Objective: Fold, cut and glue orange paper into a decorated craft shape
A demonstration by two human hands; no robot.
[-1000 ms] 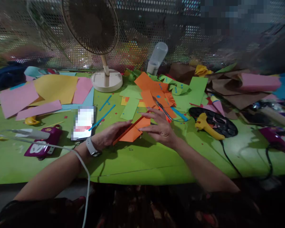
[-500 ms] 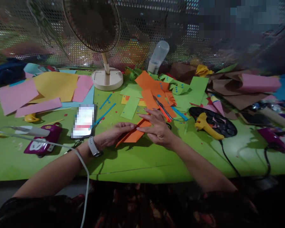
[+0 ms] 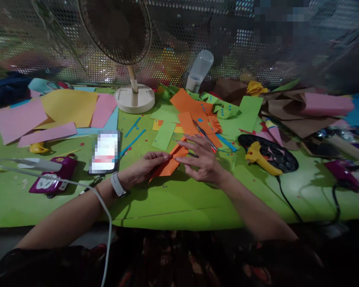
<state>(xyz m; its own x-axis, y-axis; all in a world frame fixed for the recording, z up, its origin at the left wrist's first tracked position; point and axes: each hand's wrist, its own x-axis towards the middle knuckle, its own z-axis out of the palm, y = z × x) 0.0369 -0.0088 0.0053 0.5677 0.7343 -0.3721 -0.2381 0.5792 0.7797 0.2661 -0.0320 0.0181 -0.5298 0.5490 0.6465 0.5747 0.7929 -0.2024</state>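
L hand (image 3: 142, 168) & R hand (image 3: 206, 162) meet over the middle of the green tabletop (image 3: 173, 205), both on a folded orange paper (image 3: 168, 166); paper sits btwn the two hands, low end touching the tabletop, upper end raised toward the fingertips. L hand curled, thumb & fingers closed on the paper's upper left edge; grey watch (image 3: 117, 184) on that wrist. R hand: thumb & forefinger tips pinch the paper's right corner, other fingers fanned out & lifted; can't tell how firm the grip is.

Just left of the L hand lies a phone (image 3: 104, 151), screen up; further left a purple tool (image 3: 54, 178) w/ a white cable (image 3: 105, 207) running over the L forearm. Blue strip (image 3: 133, 142) slants btwn phone & a green slip (image 3: 164, 135). Behind the R hand, scissors (image 3: 204, 136) lie on a heap of orange scraps (image 3: 188, 104). To the right, a yellow glue gun (image 3: 261, 159) rests on a black tray (image 3: 283, 157), cord trailing off the front edge. Fan (image 3: 134, 99) stands at the back, centre-left; clear bottle (image 3: 199, 71) tilted beside it. Pink sheets (image 3: 20, 117) & a yellow sheet (image 3: 69, 105) spread far left; brown paper (image 3: 287, 109) piled far right.
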